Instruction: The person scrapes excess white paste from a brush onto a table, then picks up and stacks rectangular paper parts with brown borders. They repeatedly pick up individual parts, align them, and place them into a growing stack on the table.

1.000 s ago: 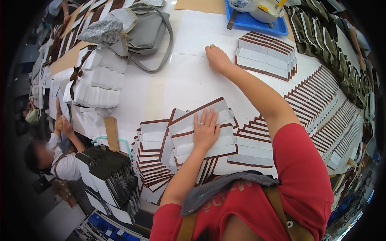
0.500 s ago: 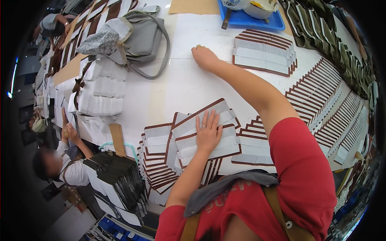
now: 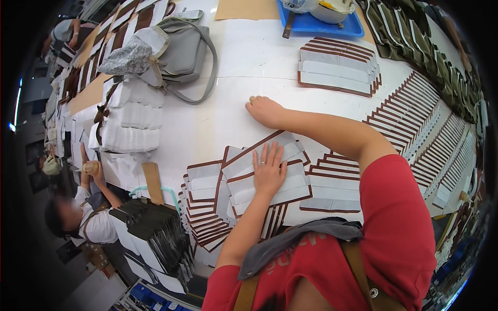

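The left hand (image 3: 270, 173) lies flat, fingers spread, pressing the top card (image 3: 270, 184) of a fanned brown-edged pile on the counter (image 3: 228, 114). The card's long axis runs left-right. The right hand (image 3: 264, 110), loosely curled and empty, rests just beyond it.

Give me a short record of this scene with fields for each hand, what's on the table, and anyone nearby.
left hand: flat, palm down, pressing on the top brown-edged white piece of a fanned pile
right hand: stretched forward, fingers curled, resting on bare white table; holds nothing visible
other stack: brown-edged pieces, far side, apart from both hands
grey bag: far left on table
blue tray: far edge
nearby person: seated at left, hands raised
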`<state>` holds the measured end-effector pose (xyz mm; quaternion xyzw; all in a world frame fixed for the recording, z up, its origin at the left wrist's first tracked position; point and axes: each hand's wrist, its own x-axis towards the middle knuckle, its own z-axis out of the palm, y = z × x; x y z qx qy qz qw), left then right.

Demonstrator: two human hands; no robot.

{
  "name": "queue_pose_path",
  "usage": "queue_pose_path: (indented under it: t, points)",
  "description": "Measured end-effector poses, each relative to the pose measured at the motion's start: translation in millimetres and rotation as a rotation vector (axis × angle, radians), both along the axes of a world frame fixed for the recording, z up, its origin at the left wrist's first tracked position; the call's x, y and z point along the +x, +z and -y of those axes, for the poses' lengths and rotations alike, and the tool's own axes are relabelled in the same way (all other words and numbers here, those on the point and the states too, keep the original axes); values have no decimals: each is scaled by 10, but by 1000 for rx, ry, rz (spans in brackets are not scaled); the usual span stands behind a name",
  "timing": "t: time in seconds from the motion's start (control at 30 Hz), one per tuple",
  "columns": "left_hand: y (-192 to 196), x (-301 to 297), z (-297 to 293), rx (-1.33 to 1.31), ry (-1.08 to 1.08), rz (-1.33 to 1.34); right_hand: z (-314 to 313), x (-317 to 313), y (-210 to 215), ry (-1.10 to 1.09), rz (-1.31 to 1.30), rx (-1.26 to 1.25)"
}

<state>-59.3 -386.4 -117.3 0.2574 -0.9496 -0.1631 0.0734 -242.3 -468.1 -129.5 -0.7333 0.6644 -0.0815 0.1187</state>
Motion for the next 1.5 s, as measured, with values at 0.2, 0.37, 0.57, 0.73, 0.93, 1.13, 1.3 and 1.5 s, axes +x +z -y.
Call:
queue_pose_path:
  t: [0.2, 0.37, 0.57, 0.73, 0.93, 1.13, 1.3, 1.5]
  points:
    - [16, -21, -5, -8, -23, -19, -4, -591, 109, -351, 89, 16]
    - [3, -7, 17, 8, -9, 3, -305, -276, 135, -193, 47, 129]
    - [13, -15, -4, -27, -33, -17, -165, -660, 66, -525, 25, 8]
    - [-6, -7, -14, -23, -11, 2, -492, -263, 115, -384, 6, 89]
    - [7, -12, -5, -21, -24, -12, -248, -503, 87, -352, -63, -64]
    - [3, 17, -17, -14, -14, -22, -381, -494, 135, -413, 22, -63]
    - [7, -9, -5, -16, -25, -44, -257, -456, 89, -565, 29, -22]
    - [-25, 10, -17, -5, -19, 15, -110, 409, 77, -464, 595, 103]
